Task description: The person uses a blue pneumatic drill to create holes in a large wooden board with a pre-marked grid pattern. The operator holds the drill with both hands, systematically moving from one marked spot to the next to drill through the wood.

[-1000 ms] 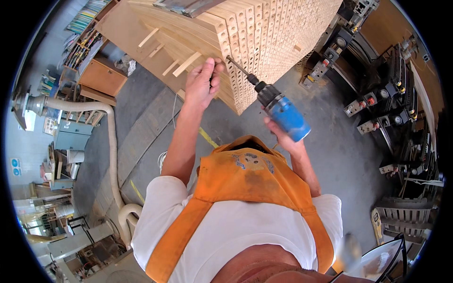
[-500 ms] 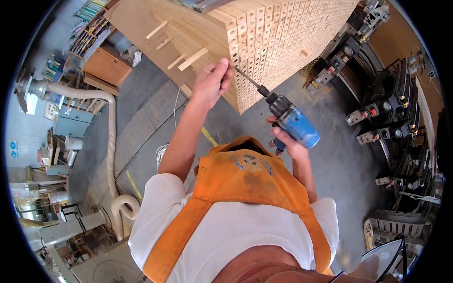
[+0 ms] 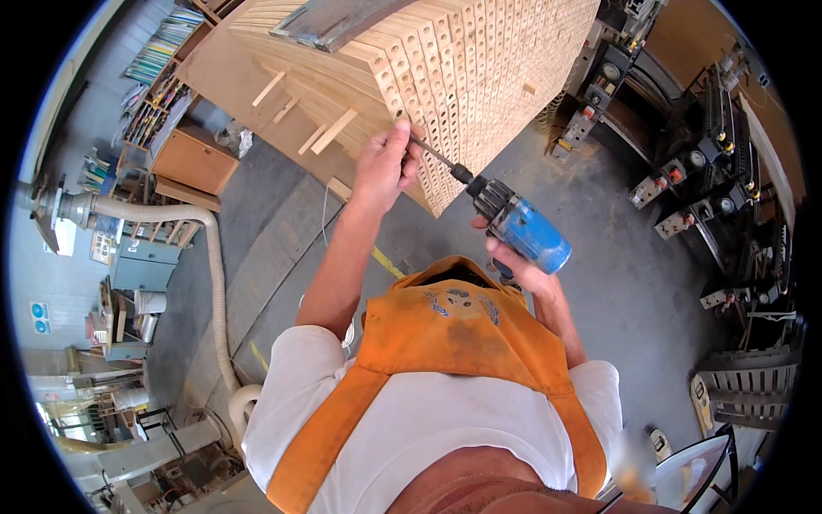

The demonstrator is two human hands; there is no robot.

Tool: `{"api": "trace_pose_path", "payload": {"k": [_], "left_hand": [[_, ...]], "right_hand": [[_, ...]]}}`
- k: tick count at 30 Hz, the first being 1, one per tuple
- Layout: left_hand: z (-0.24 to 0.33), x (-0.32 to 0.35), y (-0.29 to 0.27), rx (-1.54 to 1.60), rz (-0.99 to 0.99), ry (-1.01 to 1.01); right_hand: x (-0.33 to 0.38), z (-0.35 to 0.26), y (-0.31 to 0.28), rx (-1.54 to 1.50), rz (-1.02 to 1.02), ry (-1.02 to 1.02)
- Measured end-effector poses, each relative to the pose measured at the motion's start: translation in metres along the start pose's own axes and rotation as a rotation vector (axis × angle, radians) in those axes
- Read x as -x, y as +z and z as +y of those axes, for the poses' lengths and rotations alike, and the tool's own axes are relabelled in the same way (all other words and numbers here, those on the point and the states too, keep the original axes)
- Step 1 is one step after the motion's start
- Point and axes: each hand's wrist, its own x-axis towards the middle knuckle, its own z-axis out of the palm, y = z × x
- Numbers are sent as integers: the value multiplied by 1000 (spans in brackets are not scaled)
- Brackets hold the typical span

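A blue and black power drill is gripped by my right hand, its long thin bit slanting up and left. At the far end of the bit, my left hand is closed, thumb and fingers pinched together. What lies between those fingertips is too small to make out. They are beside the lower left corner of a large stack of wooden pieces, whose end face is full of rows of round holes. Several thin wooden sticks jut from the stack's left side.
A grey slab lies on top of the stack. On the left a ribbed hose runs across the floor near an orange-brown cabinet. Dark machinery with gauges lines the right. I wear an orange apron.
In the view, the stack and both hands have shifted slightly left, and the stack's grey slab shows more. My left hand stays at the bit's end; the drill remains in my right hand.
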Motion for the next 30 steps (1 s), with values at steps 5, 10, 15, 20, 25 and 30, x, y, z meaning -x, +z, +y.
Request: {"api": "trace_pose_path", "payload": {"k": [5,10,15,20,25,30], "left_hand": [[10,-10,-1,287,-122,66],[14,-9,-14,187,-82,10],[28,-22,-36,126,104,140],[28,-27,-26,188,61,177],[23,-31,-30,238,43,189],[27,-23,-31,391,-31,184]], "right_hand": [[-25,-12,19,8,67,-60],[-38,-19,13,-44,34,41],[-41,-40,15,167,51,-97],[-41,-41,15,122,54,-59],[-42,-40,14,172,48,-94],[-45,-34,9,90,23,-100]]}}
